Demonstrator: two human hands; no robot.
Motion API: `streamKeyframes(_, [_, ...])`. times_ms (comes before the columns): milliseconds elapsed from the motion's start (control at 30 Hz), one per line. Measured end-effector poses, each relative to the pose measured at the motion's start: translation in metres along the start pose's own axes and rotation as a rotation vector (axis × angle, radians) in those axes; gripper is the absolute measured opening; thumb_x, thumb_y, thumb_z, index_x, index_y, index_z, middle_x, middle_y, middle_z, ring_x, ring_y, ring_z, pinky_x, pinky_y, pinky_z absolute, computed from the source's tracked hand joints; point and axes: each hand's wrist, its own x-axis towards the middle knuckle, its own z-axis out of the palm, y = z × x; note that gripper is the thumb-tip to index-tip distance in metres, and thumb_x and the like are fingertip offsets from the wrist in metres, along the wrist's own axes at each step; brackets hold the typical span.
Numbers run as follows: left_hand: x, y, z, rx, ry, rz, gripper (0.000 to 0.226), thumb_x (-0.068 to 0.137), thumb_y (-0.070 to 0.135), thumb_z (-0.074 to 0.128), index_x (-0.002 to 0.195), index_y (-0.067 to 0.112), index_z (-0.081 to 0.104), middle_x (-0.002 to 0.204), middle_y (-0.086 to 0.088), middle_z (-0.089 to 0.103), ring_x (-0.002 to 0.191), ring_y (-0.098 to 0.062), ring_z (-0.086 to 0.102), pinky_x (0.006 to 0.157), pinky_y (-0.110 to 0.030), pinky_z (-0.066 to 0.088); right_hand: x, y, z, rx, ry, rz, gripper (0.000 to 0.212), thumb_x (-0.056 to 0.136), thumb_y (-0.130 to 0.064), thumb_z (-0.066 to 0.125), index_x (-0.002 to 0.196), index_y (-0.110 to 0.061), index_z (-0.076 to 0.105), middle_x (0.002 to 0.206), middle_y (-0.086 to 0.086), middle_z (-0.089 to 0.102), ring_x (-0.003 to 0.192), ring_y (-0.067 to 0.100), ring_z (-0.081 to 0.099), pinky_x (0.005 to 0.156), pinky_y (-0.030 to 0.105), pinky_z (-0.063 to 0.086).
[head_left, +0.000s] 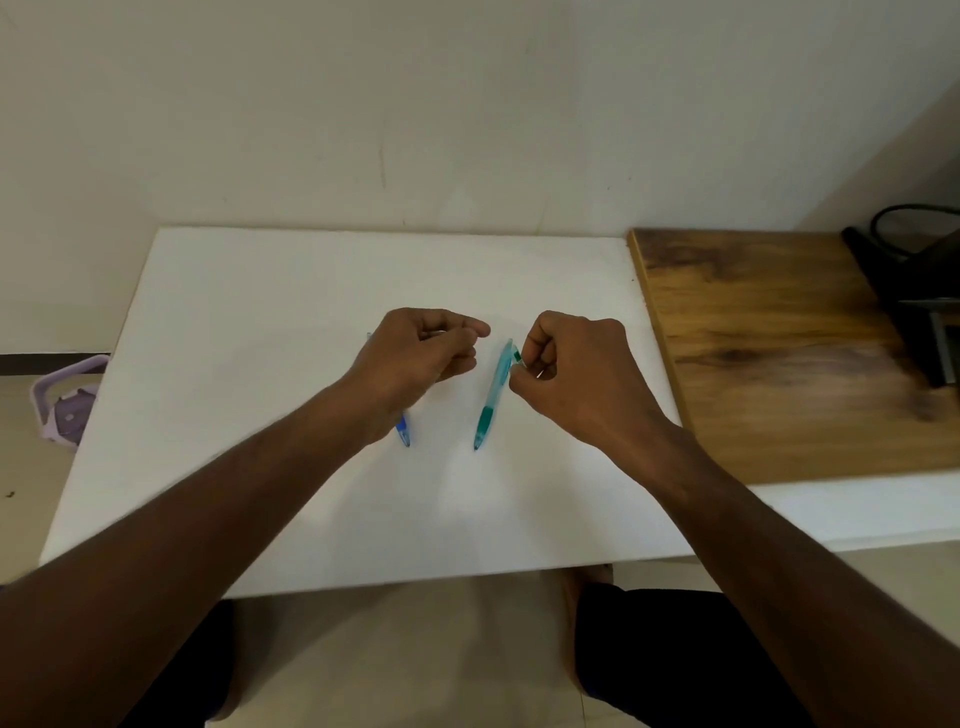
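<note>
Green pen (493, 387) lies slantwise near the middle of the white table (249, 322), its writing tip pointing toward the person and its clip end at the right hand (576, 369), whose curled thumb and forefinger pinch that top end. The left hand (421, 353) hovers just beside it, fingers curled and thumb pressed to forefinger; whether anything small is caught there cannot be told. Beneath the left wrist a blue pen (403, 432) lies on the table, only its tip and a sliver of its far end showing. The step in hand looks to be working the green pen's top end, either lifting the pen or pulling its top loose. To do it well, the pinch should sit squarely on the dark clip piece rather than the slick clear barrel, and the left hand would do best to come across and steady the rubber grip near the tip, so the barrel does not swing or roll toward the blue pen. A wooden board (769, 353) adjoins the table on the right, with a dark object (904, 270) at its far corner; a lilac plastic item (67, 400) sits on the floor at left.
</note>
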Motion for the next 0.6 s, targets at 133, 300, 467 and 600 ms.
streamKeyframes(133, [-0.002, 0.0004, 0.0022, -0.178, -0.033, -0.05, 0.013, 0.1, 0.015, 0.074, 0.097, 0.026, 0.08, 0.093, 0.016, 0.083, 0.094, -0.004, 0.08, 0.089, -0.02, 0.062, -0.0014, -0.0053, 0.0023, 0.02, 0.025, -0.041, 0.026, 0.086, -0.043, 0.083, 0.087, -0.028, 0.061, 0.082, -0.012, 0.07, 0.066, 0.014, 0.066, 0.069, 0.033, 0.064])
streamKeyframes(300, [-0.0044, 0.0002, -0.0009, -0.091, 0.027, 0.027, 0.005, 0.094, 0.027, 0.08, 0.099, 0.026, 0.081, 0.093, 0.008, 0.084, 0.09, -0.007, 0.081, 0.088, -0.021, 0.063, -0.0033, -0.0047, 0.0042, -0.016, 0.035, -0.074, 0.026, 0.088, -0.045, 0.081, 0.091, -0.028, 0.061, 0.085, -0.01, 0.071, 0.066, 0.014, 0.065, 0.071, 0.032, 0.064])
streamKeyframes(467, [-0.0065, 0.001, 0.0026, 0.104, 0.014, 0.054, 0.026, 0.092, 0.033, 0.081, 0.111, 0.016, 0.083, 0.094, 0.001, 0.084, 0.087, -0.01, 0.082, 0.09, -0.028, 0.065, -0.0035, -0.0067, 0.0041, -0.039, 0.048, -0.102, 0.023, 0.089, -0.042, 0.081, 0.095, -0.028, 0.065, 0.089, -0.009, 0.073, 0.07, 0.013, 0.066, 0.075, 0.028, 0.063])
streamKeyframes(600, [-0.007, 0.0008, 0.0015, 0.123, 0.019, 0.059, 0.024, 0.092, 0.031, 0.081, 0.11, 0.015, 0.083, 0.094, 0.001, 0.084, 0.086, -0.011, 0.082, 0.092, -0.031, 0.065, -0.0032, -0.0094, 0.002, -0.049, 0.029, -0.106, 0.021, 0.089, -0.041, 0.081, 0.099, -0.025, 0.07, 0.094, -0.007, 0.075, 0.076, 0.015, 0.068, 0.08, 0.024, 0.061])
